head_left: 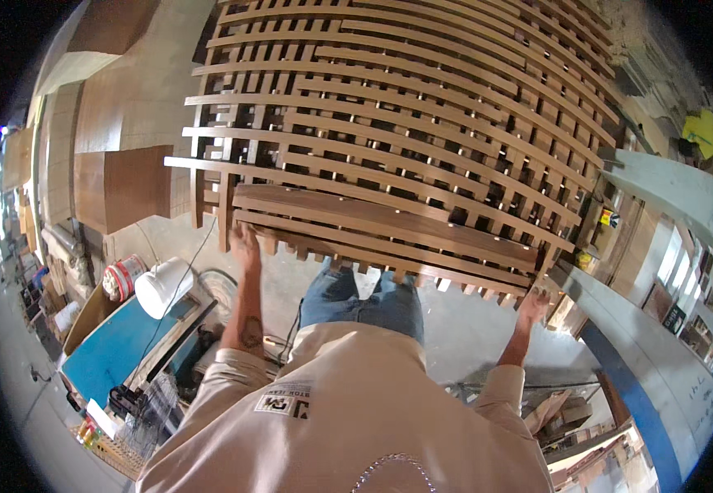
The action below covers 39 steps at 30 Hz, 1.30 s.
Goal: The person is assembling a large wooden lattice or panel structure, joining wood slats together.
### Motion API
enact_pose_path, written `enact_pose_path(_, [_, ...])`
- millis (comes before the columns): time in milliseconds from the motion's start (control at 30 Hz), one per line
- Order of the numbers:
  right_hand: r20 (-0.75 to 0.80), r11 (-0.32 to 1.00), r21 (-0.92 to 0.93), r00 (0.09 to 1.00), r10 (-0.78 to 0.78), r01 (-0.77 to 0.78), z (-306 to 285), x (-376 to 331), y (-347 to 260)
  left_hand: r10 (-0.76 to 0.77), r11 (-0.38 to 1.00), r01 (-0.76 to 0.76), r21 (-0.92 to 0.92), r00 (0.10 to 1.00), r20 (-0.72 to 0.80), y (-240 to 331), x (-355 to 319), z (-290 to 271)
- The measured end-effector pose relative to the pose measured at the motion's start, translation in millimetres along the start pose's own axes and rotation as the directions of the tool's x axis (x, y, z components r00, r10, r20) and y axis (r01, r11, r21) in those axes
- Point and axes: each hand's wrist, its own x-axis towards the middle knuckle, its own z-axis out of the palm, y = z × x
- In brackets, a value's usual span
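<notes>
A stack of brown wooden lattice panels (422, 123), made of crossed slats, fills the view in front of me. A wider wooden board (381, 215) runs along its near side, with short slat ends poking out below. At the near left corner my left hand (245, 245) is closed on the lattice's edge, some of its fingers hidden by the wood. My right hand (535, 304) grips the near right corner, with its fingers curled and partly hidden. Both arms are stretched out to the two sides of the lattice.
Brown wooden boxes (126, 193) stand at the left. Below them are a white bucket (164, 287), a red-and-white tub (123, 276) and a blue panel (118, 337). A long grey beam (644, 337) lies close to my right hand. A cord (184, 275) hangs at the left.
</notes>
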Motion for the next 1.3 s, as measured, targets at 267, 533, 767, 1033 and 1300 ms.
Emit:
enact_pose_path(267, [0.183, 0.751, -0.649, 0.934, 0.307, -0.12, 88.5, 32.8, -128.3, 0.375, 0.386, -0.309, 0.869, 0.913, 0.158, 35.5, 97.7, 5.2])
enact_pose_path(533, [0.064, 0.516, -0.842, 0.921, 0.384, -0.156, 105.6, 34.0, -157.5, -0.224, 0.64, -0.118, 0.759, 0.917, 0.33, 98.2, 108.8, 16.5])
enact_pose_path(767, [0.127, 0.57, -0.821, 0.969, 0.21, -0.016, 102.7, 34.7, -158.6, -0.206, 0.557, -0.089, 0.826, 0.948, 0.241, 94.9, 122.3, 13.9])
enact_pose_path(1033, [0.157, 0.676, -0.737, 0.977, 0.148, 0.016, 98.8, 29.0, -189.6, -0.049, 0.67, -0.117, 0.733, 0.978, 0.201, 102.9, 114.4, 0.5])
enact_pose_path(1300, [0.112, 0.619, -0.786, 0.985, 0.132, 0.006, 79.0, 28.6, -168.6, -0.029, 0.684, -0.234, 0.691, 0.938, 0.346, 144.7, 88.1, 2.3])
